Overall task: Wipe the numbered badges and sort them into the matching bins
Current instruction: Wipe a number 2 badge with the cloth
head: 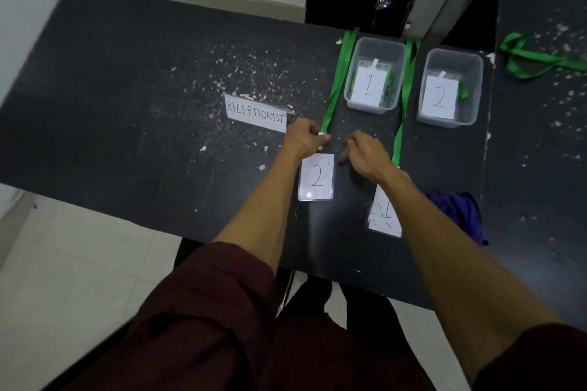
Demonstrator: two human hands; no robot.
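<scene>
A speckled badge marked 2 lies flat on the black table. Its green lanyard runs up past the left side of the bin marked 1. My left hand pinches the white clip at the top of this badge. My right hand hovers just right of it, fingers loosely curled, holding nothing. A second dirty badge marked 1 lies partly under my right forearm, its lanyard running up between the bins. The bin marked 2 stands at the right.
A purple cloth lies crumpled right of my right forearm. A paper sign reading RECEPTIONIST sits left of my hands. More green lanyards lie on a second dark table to the right. Each bin holds a numbered badge.
</scene>
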